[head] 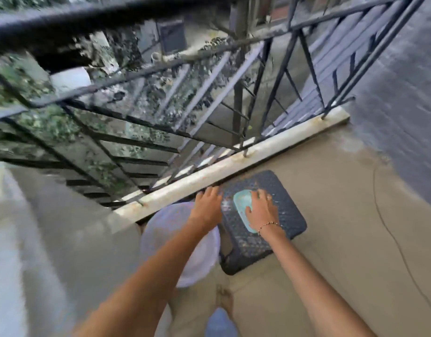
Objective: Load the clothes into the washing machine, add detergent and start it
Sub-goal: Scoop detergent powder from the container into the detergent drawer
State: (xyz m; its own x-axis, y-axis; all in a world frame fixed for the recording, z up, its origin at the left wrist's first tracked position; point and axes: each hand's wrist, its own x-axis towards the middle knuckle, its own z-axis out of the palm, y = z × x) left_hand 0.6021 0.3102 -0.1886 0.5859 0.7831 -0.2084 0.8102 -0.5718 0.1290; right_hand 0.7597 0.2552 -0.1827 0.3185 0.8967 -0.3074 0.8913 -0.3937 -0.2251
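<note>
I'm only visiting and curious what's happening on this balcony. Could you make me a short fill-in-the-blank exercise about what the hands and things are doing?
1. The right hand rests on a pale ____ container.
2. That container sits on top of a dark plastic ____.
3. The left hand reaches over a round white basin standing on the ____.
4. Beyond the stool runs a black metal ____.

Missing words: green; stool; floor; railing

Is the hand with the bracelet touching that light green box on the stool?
Touching. In the head view the right hand lies flat on the light green box, fingers covering its right side, on the dark stool.
</note>
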